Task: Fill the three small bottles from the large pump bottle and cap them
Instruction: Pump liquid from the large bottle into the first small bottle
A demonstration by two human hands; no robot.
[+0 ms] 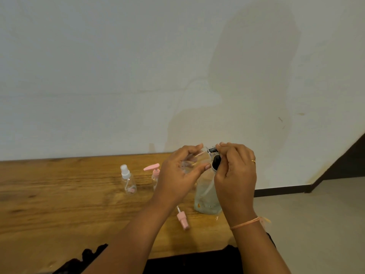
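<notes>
The large clear pump bottle (207,196) stands near the table's right end, its black pump head (215,162) on top. My right hand (236,173) presses down on that pump head with its fingers curled over the nozzle. My left hand (177,175) holds a small clear bottle (190,162) tilted against the nozzle. A small clear spray bottle with a white cap (128,179) stands to the left. Another small bottle with a pink pump top (154,173) stands partly hidden behind my left hand. A loose pink spray cap (183,220) lies on the table in front.
The wooden table (59,194) runs along a pale wall (138,76). Its right edge ends just past the large bottle, with floor (316,214) beyond. Dark clothing (197,262) shows at the near table edge.
</notes>
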